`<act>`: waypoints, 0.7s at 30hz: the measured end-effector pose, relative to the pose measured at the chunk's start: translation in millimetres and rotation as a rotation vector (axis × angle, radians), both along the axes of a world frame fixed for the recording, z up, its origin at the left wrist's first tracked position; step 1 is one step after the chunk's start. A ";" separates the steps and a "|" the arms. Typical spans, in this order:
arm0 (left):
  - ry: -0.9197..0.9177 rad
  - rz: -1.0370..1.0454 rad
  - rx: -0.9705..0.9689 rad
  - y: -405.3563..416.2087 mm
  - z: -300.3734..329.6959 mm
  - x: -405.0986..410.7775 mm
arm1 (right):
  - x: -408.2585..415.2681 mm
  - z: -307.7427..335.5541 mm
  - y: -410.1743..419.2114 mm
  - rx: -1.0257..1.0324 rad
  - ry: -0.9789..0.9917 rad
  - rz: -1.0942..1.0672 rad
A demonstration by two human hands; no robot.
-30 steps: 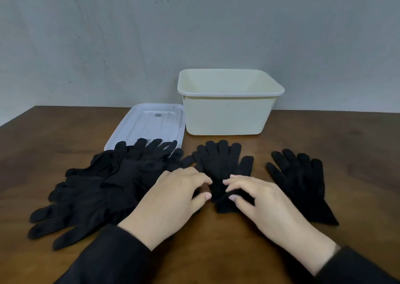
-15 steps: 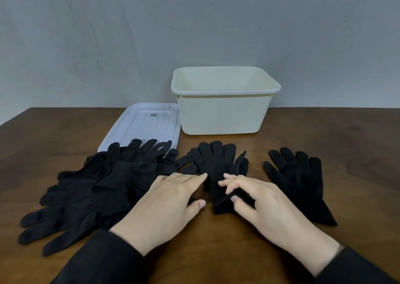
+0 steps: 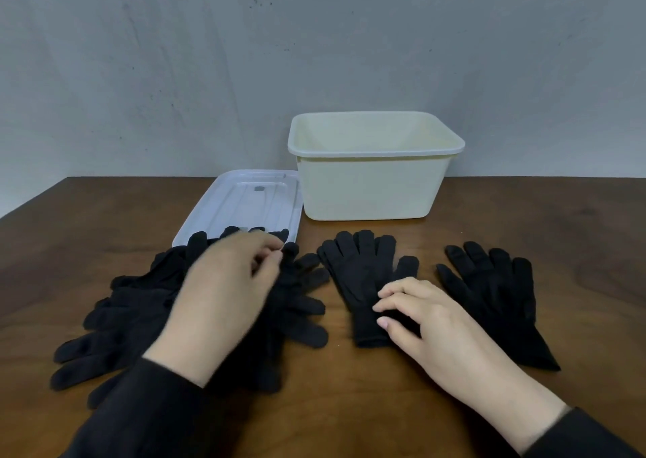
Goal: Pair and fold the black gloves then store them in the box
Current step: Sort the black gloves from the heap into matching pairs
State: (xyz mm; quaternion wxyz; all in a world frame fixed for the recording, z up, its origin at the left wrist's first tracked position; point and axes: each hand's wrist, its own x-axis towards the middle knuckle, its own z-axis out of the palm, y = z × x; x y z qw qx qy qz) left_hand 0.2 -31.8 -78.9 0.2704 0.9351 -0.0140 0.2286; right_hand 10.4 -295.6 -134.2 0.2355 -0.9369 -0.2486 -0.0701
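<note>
Reaching out to the side, the left hand has left the middle glove and now sits over the pile of black gloves on the left of the worktop. A second ago both hands were together at the cuff of that middle glove. Now only the right hand is there. Its fingers are bent and press down on the glove's lower part, near the cuff. I cannot tell for sure if it pinches the cloth or just rests on it.

The left hand is blurry, so it is moving. Its fingers curl at the top of the pile, close to the glove tips. Whether it has a glove yet I cannot tell.

My guess is that the middle glove is laid out flat and done with for now, and the left hand is going for the next glove to make a pair. No pair is folded yet.

One more glove lies flat on the right, apart from the middle one. The box stands open at the back, and no glove shows inside it. Its lid lies flat beside it, with the pile's fingertips over its near edge.

No words, brands or labels can be read anywhere. The lid has a small grey square, too small to read.
</note>
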 end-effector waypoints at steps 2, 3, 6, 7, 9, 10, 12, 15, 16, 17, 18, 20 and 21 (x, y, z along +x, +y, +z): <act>0.037 0.109 -0.010 14.9 1.2 1.6 | -1.9 1.4 1.6 -0.007 0.003 -0.001; 0.074 0.135 0.011 20.7 0.1 2.2 | -2.0 1.9 2.2 -0.006 0.003 -0.003; 0.195 0.138 0.072 30.2 -4.5 3.0 | -1.6 2.7 3.9 -0.010 0.005 0.005; 0.217 0.129 0.093 30.4 -5.2 3.5 | -1.3 2.6 3.8 -0.012 0.007 0.007; 0.208 0.126 0.109 29.5 -5.1 4.3 | -1.4 3.3 3.5 -0.009 0.013 0.005; 0.179 0.144 0.098 29.9 -4.7 4.6 | -1.6 4.0 3.4 -0.005 0.013 0.005; 0.155 0.221 0.118 33.7 -5.1 6.0 | -2.0 4.0 2.9 0.000 0.017 0.006; 0.248 0.269 0.187 39.4 -8.2 7.5 | -2.5 4.2 2.6 0.010 0.027 0.002; 0.249 0.270 0.179 40.8 -9.2 7.4 | -2.6 4.4 3.3 0.013 0.032 0.001; 0.232 0.272 0.166 40.5 -9.3 7.6 | -2.6 4.7 3.5 0.019 0.038 -0.004; 0.218 0.276 0.152 39.2 -9.2 8.1 | -2.9 5.0 3.3 0.024 0.042 -0.010; 0.212 0.279 0.135 37.3 -9.7 8.9 | -3.3 5.3 3.8 0.028 0.043 -0.014; 0.218 0.279 0.141 37.2 -10.1 9.6 | -3.3 5.5 4.1 0.028 0.043 -0.015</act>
